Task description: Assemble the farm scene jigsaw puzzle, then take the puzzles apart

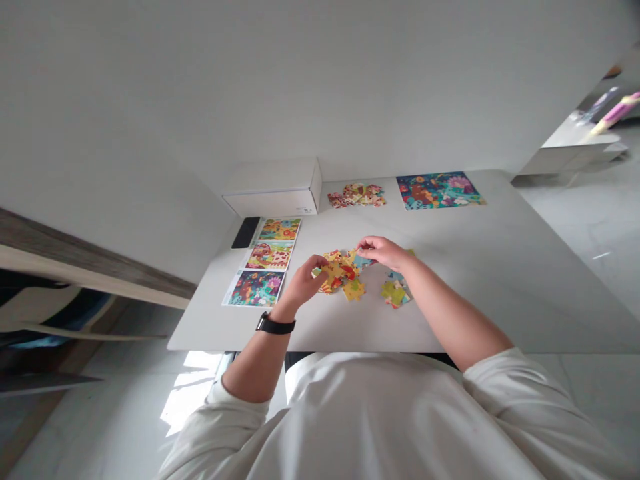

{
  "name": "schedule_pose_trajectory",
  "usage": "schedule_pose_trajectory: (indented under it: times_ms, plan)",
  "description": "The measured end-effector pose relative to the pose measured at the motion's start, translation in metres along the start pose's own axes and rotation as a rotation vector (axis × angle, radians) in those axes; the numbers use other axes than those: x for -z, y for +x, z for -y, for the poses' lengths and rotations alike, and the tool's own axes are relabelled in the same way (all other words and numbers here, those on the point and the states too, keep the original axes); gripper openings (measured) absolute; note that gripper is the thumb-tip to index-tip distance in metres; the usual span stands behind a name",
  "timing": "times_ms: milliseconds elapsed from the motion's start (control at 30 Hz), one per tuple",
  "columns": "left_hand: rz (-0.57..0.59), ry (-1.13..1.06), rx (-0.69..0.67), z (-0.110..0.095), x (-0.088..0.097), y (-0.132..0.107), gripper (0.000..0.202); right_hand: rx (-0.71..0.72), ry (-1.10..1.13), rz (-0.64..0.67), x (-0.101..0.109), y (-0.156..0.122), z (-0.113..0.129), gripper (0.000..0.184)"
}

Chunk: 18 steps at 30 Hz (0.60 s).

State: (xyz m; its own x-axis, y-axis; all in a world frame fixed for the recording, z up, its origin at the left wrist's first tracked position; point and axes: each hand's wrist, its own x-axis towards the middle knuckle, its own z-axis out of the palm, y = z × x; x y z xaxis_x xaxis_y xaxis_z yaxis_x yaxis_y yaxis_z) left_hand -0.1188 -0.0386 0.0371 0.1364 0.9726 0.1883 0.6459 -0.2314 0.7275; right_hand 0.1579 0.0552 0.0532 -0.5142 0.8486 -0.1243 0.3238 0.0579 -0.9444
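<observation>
A heap of yellow, red and blue jigsaw puzzle pieces [354, 288] lies on the table between my two hands. At the heap's left side, my left hand [307, 280] is closed with thumb and fingers on a yellow puzzle piece [333, 270]. My right hand [383, 251] pinches a small puzzle piece at the heap's upper right; the fingers cover most of it. A cluster of green puzzle pieces [395, 294] sits below my right forearm.
Three printed picture cards, one with a cow [270, 255], lie in a column at left beside a black phone [246, 233]. Along the wall are a white box [273, 200], a pile of pinkish puzzle pieces [357, 195] and an assembled dark blue puzzle [440, 191]. The grey table [490, 287] carries everything.
</observation>
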Motion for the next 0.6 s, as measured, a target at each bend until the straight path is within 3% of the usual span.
schedule_pose_trajectory:
  times_ms: [67, 167, 333, 400, 500, 600]
  plan:
    - [-0.035, 0.117, -0.011, 0.015, 0.001, -0.002, 0.025, 0.031, -0.297, -0.136, -0.002, 0.001, -0.005, 0.018]
    - [-0.049, 0.237, -0.024, 0.028, 0.0, -0.008, 0.031, 0.049, -0.668, -0.343, 0.012, -0.006, -0.017, 0.025]
    - [0.083, 0.261, -0.049, 0.028, -0.005, -0.017, 0.035, -0.083, -0.835, -0.319, 0.062, -0.042, -0.048, 0.026]
    - [0.073, 0.291, -0.069, 0.026, -0.008, -0.017, 0.034, -0.074, -0.858, -0.283, 0.074, -0.058, -0.062, 0.03]
    - [0.032, 0.293, -0.082, 0.024, -0.014, -0.015, 0.031, -0.002, -0.871, -0.265, 0.078, -0.072, -0.077, 0.039]
    - [0.106, 0.23, -0.098, 0.02, -0.021, -0.013, 0.033, 0.033, -0.876, -0.271, 0.07, -0.075, -0.082, 0.045]
